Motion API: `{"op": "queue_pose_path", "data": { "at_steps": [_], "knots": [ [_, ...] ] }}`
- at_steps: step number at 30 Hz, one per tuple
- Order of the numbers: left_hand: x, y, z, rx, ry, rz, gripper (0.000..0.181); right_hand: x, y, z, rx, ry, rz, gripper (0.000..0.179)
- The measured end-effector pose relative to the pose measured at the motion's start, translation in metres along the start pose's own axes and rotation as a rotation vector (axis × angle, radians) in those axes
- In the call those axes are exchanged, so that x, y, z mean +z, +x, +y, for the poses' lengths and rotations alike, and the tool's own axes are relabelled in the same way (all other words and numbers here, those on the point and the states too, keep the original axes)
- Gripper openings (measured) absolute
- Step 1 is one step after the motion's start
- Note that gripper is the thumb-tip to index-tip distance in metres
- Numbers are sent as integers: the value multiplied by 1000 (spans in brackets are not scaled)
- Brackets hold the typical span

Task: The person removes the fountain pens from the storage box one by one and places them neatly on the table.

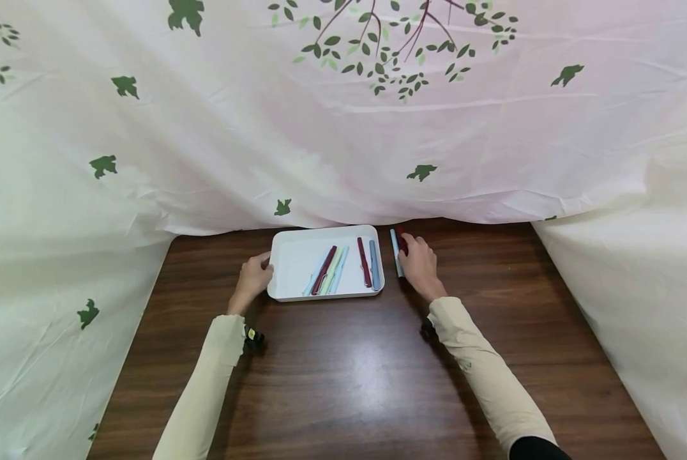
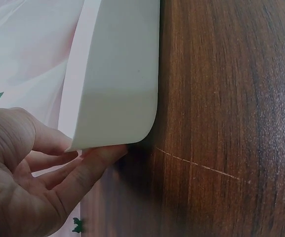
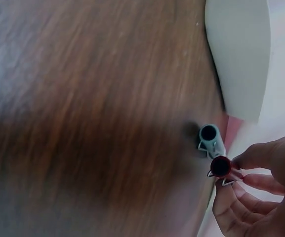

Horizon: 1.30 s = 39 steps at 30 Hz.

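A white rectangular tray (image 1: 288,259) lies on the table with several pens in it. My left hand (image 1: 253,277) pinches the tray's left end; in the left wrist view the thumb is at its rim and the fingers reach beneath. Beyond the tray's right end, my right hand (image 1: 421,265) holds a dark red pen (image 3: 221,167) between thumb and fingers. A light blue pen (image 1: 395,246) is right beside it, on the tray side. In the tray, light blue, pale green and dark red pens (image 1: 324,271) form a group, with another dark red pen (image 1: 364,262) and a blue pen (image 1: 374,265) at the right.
The dark wood table (image 1: 343,370) extends in front of the tray and to both sides. A pale cloth (image 1: 343,160) printed with leaves and birds hangs close behind the tray. More cloth borders the table at left and right.
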<state>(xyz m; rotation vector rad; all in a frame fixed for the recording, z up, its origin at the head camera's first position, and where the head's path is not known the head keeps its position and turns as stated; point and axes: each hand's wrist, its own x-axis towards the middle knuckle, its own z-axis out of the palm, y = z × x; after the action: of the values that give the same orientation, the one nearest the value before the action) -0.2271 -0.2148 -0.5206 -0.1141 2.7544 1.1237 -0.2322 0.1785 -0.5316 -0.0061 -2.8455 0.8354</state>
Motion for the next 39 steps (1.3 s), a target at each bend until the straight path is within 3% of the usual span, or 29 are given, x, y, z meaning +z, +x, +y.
{"op": "queue_pose_path", "data": {
  "at_steps": [17,39],
  "knots": [
    [-2,-3,-1,-11,-9,4,50,0,7,19,0,-2,5,43],
    [-1,-2,-2,18,11,23,48,3,10,19,26,-26,-93,42]
  ]
}}
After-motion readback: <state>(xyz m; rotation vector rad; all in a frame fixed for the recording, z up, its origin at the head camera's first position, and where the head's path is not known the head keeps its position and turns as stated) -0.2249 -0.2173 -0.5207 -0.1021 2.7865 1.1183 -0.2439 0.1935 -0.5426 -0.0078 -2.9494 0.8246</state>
